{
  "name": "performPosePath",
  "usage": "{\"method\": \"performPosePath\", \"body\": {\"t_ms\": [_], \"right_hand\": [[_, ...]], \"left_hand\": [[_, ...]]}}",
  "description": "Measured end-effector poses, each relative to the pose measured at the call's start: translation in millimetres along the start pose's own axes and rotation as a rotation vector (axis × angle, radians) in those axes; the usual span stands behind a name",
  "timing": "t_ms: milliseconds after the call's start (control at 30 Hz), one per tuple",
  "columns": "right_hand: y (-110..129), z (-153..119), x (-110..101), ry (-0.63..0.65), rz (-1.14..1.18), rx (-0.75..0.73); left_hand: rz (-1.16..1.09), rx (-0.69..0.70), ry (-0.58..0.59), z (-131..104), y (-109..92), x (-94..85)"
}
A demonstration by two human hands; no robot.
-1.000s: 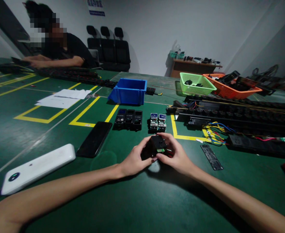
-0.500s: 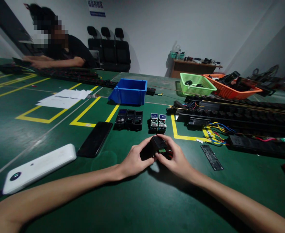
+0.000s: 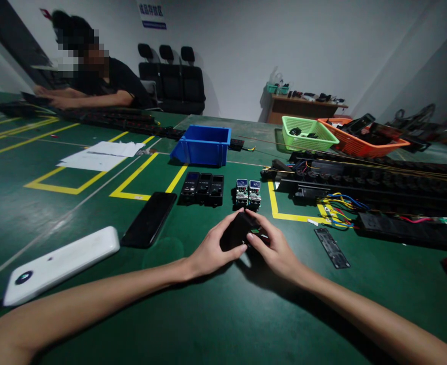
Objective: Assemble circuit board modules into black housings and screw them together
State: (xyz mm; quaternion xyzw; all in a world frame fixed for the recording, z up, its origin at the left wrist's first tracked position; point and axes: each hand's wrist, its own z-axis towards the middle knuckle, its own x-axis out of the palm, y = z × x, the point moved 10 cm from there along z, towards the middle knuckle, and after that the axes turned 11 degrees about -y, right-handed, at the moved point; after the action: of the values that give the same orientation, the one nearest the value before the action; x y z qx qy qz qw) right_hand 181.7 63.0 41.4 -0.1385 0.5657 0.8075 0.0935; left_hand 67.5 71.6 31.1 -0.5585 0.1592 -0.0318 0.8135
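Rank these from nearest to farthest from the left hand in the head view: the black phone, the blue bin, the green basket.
From the left hand:
1. Black phone, lying flat just to its left.
2. Blue bin, farther back, beyond the yellow tape.
3. Green basket, far back on the right, beside the orange basket.

Left hand (image 3: 210, 249) and right hand (image 3: 274, 247) clasp small black module (image 3: 242, 230) above green table (image 3: 216, 314) — two circuit units (image 3: 248, 192), black phone (image 3: 149, 218) just beyond.

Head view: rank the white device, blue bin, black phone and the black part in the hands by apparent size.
1. white device, though nearest the camera
2. blue bin
3. black phone
4. black part
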Motion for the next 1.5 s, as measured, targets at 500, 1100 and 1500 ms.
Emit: {"method": "performPosePath", "body": {"t_ms": [500,1100,1500], "right_hand": [[14,18,-24,-0.016,-0.205,-0.157],[-44,-1,-85,-0.202,-0.282,0.096],[-73,-10,-94,-0.348,0.295,0.245]], "left_hand": [[-0.091,-0.116,-0.169,2,11,-15.8],[-0.043,-0.082,-0.346,7,18,-32.8],[-0.020,-0.096,-0.335,15,20,-39.7]]}}
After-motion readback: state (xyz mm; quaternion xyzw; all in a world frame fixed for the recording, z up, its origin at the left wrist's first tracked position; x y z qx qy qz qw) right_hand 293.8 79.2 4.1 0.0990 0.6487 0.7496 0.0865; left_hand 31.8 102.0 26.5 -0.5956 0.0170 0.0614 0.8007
